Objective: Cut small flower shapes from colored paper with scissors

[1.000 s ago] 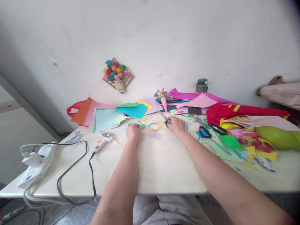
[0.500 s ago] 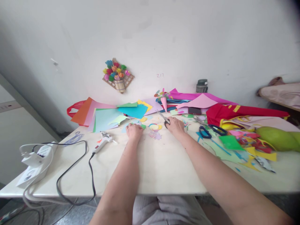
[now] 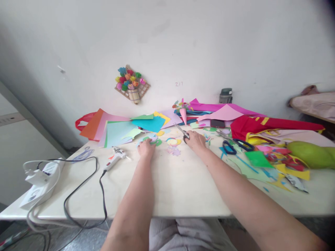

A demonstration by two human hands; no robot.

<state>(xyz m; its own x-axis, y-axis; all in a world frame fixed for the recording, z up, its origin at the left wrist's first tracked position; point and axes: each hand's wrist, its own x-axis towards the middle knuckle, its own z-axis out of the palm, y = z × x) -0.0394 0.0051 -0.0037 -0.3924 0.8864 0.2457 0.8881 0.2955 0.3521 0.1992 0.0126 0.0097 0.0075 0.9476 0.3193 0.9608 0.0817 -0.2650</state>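
There are two pairs of scissors (image 3: 182,130), one glue gun (image 3: 114,160) and one bottle (image 3: 225,97).

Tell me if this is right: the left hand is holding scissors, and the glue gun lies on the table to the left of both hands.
Not quite: the head view shows the right hand holding the scissors. The glue gun does lie on the table, to the left of both hands.

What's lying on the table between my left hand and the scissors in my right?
The head view shows green cutouts beside your left hand, then yellow cutouts and lilac cutouts nearer the scissors.
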